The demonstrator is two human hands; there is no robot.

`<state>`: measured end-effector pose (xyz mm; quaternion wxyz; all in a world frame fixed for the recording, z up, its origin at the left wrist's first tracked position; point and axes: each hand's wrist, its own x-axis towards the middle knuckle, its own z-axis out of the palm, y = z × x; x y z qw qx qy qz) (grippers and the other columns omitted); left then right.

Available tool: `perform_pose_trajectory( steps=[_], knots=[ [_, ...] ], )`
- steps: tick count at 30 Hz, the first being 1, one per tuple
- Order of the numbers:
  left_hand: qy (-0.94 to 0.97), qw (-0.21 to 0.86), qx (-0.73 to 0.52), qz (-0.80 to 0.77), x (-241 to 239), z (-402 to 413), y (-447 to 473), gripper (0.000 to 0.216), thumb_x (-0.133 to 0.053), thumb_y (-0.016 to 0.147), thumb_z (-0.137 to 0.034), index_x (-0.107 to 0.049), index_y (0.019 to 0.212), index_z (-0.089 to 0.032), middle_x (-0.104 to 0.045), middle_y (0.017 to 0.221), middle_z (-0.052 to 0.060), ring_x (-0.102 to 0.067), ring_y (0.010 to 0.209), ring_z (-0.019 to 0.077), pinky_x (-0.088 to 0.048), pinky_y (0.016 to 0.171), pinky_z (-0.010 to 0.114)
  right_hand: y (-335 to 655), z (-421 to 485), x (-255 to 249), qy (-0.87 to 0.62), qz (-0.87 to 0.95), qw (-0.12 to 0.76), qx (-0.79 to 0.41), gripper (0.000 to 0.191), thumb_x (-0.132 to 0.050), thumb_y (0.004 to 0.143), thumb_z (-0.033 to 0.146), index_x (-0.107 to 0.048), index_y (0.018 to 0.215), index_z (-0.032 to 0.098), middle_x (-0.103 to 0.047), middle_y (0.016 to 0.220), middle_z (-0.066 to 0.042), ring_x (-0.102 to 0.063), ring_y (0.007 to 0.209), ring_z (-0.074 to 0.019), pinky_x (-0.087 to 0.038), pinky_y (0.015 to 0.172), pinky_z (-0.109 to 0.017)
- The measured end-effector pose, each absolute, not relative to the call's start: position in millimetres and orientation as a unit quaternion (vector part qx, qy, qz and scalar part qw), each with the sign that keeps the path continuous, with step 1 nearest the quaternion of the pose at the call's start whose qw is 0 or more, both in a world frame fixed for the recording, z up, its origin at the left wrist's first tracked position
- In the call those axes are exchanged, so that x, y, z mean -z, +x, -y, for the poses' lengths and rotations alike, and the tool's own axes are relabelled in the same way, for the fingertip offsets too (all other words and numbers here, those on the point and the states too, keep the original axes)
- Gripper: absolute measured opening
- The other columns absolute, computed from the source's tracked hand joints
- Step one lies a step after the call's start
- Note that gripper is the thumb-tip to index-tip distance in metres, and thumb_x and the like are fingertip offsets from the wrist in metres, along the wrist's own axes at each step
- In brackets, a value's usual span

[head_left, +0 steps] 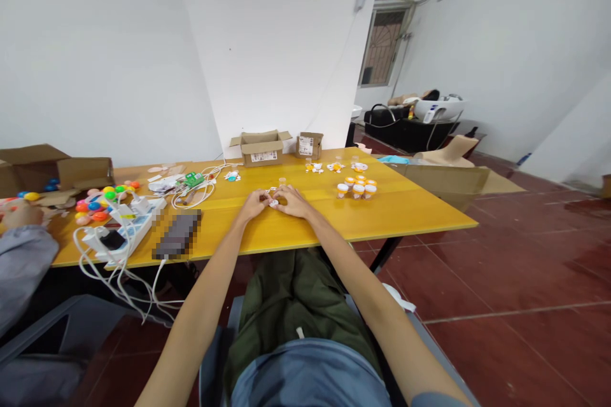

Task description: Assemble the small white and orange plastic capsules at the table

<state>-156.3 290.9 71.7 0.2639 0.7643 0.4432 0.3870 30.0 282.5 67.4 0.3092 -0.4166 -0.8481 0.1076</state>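
Over the yellow table [296,229], my left hand [254,204] and my right hand [293,202] meet with bent fingers. Between their fingertips is a small white piece [273,203], pinched from both sides; its exact kind is too small to make out. Just beyond the fingers stands a small clear cup [282,182], with a few tiny white parts [272,189] beside it. To the right of my right hand is a cluster of several small clear containers with white tops and orange rims [357,187].
Small heaps of white and orange parts [315,168] and teal-white parts [233,175] lie farther back. Open cardboard boxes [261,147] stand by the wall. At left are a blurred-out phone [177,234], a power strip [138,229], cables, coloured balls [98,205] and another person's sleeve [26,267].
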Motion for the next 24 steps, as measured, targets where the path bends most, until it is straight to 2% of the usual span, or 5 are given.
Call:
perform_pose_trajectory(
  steps=[16, 24],
  knots=[
    [0.747, 0.298, -0.417, -0.424, -74, -290, -157, 0.009, -0.067, 0.074, -0.024, -0.065, 0.066, -0.019, -0.067, 0.067, -0.001, -0.064, 0.074, 0.0181, -0.053, 0.08, 0.032, 28, -299, -51, -0.404, 0.843, 0.337, -0.111, 0.019, -0.069, 0.086, 0.036, -0.07, 0.102, 0.026, -0.063, 0.114, -0.007, -0.054, 0.115, -0.0267, -0.042, 0.101, -0.047],
    [0.739, 0.28, -0.433, -0.434, -69, -294, -158, 0.01, -0.069, 0.075, -0.028, -0.067, 0.073, -0.019, -0.07, 0.072, 0.001, -0.064, 0.076, 0.0182, -0.054, 0.08, 0.032, 33, -298, -54, -0.402, 0.841, 0.343, -0.116, 0.014, -0.065, 0.088, 0.029, -0.071, 0.101, 0.026, -0.064, 0.118, -0.007, -0.054, 0.115, -0.0259, -0.041, 0.102, -0.047]
  ],
)
